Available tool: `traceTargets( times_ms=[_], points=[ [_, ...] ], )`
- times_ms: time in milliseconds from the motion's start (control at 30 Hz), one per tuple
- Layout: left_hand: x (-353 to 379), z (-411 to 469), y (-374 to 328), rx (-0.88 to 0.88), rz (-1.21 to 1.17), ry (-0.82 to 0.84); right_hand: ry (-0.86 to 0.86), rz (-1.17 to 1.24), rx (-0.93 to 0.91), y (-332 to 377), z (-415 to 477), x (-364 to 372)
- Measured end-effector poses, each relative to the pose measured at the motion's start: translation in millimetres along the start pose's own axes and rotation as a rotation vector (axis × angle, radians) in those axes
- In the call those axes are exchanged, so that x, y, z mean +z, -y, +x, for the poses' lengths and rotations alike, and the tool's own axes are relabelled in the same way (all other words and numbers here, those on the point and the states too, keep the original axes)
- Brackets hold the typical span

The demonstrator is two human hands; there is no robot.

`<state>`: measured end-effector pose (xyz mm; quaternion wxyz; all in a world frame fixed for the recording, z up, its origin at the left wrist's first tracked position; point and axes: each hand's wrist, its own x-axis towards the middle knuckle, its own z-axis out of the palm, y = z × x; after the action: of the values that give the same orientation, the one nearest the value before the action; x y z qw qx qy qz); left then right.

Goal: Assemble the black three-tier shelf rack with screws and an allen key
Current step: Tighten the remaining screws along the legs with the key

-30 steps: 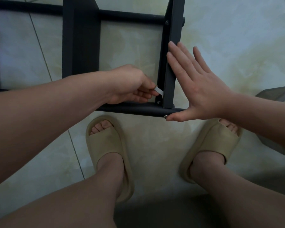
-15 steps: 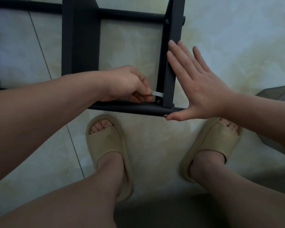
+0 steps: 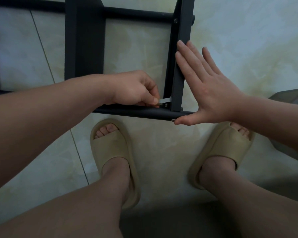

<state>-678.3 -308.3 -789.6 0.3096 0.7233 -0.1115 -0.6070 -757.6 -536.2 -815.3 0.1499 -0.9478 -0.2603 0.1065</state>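
The black shelf rack (image 3: 83,48) lies on the tiled floor in front of my feet. Its angled upright post (image 3: 180,66) meets a round crossbar (image 3: 136,113) at the near right corner. My left hand (image 3: 136,91) pinches a small silver allen key (image 3: 164,100) whose far end sits at the post's inner face, just above a screw head (image 3: 165,105) in the corner. My right hand (image 3: 206,86) lies flat and open against the post's outer side, with the thumb touching a screw (image 3: 173,120) at the crossbar's end. Another screw (image 3: 175,20) shows higher on the post.
My two feet in beige slippers (image 3: 113,152) (image 3: 222,152) stand on the pale floor tiles just below the crossbar. A dark grey panel (image 3: 289,96) pokes in at the right edge, behind my right forearm. More rack bars cross the top and left.
My left hand has drawn the allen key's handle down and to the left, turning it about the corner. My right hand stays pressed on the post.
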Motion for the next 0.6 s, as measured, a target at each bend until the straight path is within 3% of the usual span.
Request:
traceTargets(
  times_ms=[167, 333, 467, 600],
  points=[
    [1.1, 1.7, 2.8, -0.014, 0.048, 0.008, 0.004, 0.002, -0.003, 0.7, -0.5, -0.4],
    [-8.7, -0.8, -1.7, -0.012, 0.138, -0.135, 0.046, 0.073, 0.006, 2.8, -0.2, -6.7],
    [-45.3, -9.7, -16.9, 0.028, 0.240, -0.349, -0.010, 0.154, 0.074, -6.5, 6.2, -29.1],
    [-64.7, -4.0, -45.9, 0.279, 0.318, -0.740, -0.086, 0.094, 0.219, -29.6, 47.0, -58.9]
  ],
)
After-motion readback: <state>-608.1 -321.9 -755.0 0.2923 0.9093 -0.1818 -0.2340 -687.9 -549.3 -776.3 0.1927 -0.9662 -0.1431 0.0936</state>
